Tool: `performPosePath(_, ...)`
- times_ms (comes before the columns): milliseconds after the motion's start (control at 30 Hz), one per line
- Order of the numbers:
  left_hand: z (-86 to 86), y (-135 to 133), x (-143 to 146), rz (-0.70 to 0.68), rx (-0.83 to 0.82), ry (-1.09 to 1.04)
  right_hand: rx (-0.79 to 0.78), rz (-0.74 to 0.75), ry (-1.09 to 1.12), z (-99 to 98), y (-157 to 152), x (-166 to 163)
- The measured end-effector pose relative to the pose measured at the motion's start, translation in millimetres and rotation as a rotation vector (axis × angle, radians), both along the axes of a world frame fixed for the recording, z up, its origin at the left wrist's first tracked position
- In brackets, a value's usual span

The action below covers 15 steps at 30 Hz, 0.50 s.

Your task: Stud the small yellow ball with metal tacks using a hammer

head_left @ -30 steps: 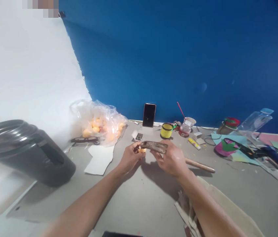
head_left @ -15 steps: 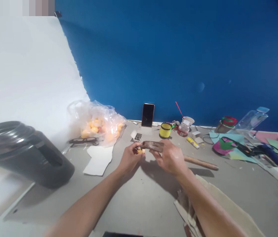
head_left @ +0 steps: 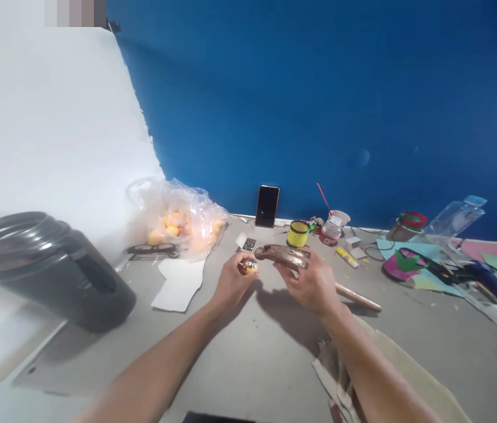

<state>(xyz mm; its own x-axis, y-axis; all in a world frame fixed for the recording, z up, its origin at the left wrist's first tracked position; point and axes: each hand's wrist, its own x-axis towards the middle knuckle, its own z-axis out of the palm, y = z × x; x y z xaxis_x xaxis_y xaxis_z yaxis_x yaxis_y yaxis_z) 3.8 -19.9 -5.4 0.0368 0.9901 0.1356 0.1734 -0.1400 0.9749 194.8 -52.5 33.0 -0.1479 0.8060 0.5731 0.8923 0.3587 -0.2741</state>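
My left hand [head_left: 229, 284] pinches a small yellow-orange ball [head_left: 250, 268] whose top carries shiny metal pieces. In my right hand [head_left: 314, 281] is a claw hammer [head_left: 281, 255], gripped near its head, with its wooden handle sticking out to the right. The hammer's striking end sits just above and to the right of the ball, apart from it. Beyond my left hand lies a small open box [head_left: 248, 244] of tiny metal pieces, too small to tell exactly.
A large dark bottle [head_left: 59, 276] leans at left. A clear bag of orange balls [head_left: 182, 220], eyeglasses [head_left: 151, 251] and white paper [head_left: 178, 286] lie nearby. A phone [head_left: 268, 205] stands against the wall. Behind my right hand are a yellow cup [head_left: 298, 234] and glue tube [head_left: 346, 257]; cloth [head_left: 393, 346] lies under my right forearm.
The hammer head has lifted off the ball and tilted, moving slightly right with my right hand. The ball's metal-studded top now shows. My left hand keeps its hold.
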Motion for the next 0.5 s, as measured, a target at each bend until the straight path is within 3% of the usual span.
performPosePath(233,-1.8,-1,1,0.003,0.027,-0.074,-0.034,0.093,-0.123,-6.8,2,2)
performPosePath(367,1.5,2,-1,-0.04,-0.147,-0.292,-0.024,-0.072,-0.026,-4.9,9,12)
performPosePath(500,4.6,5,-2,-0.121,-0.25,-0.53,-0.223,-0.169,-0.086,-2.7,17,16)
